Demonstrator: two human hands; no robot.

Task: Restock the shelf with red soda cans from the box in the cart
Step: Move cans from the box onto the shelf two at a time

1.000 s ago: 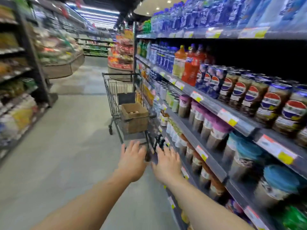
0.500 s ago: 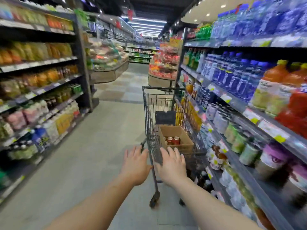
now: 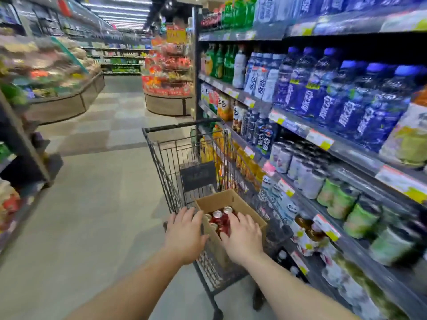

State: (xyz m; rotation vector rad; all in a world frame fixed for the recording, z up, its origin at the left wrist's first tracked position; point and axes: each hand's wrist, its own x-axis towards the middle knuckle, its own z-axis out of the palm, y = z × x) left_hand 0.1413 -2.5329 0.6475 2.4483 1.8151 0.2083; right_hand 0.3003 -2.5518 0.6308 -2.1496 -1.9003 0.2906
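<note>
Barely begun: the red soda cans sit in the cardboard box in the wire cart, lower centre. The left hand and right hand hover spread, holding nothing; the drinks shelf at right awaits.

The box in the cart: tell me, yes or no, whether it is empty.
No, the box is open and several red soda cans with silver tops stand inside it, beside the right hand.
</note>
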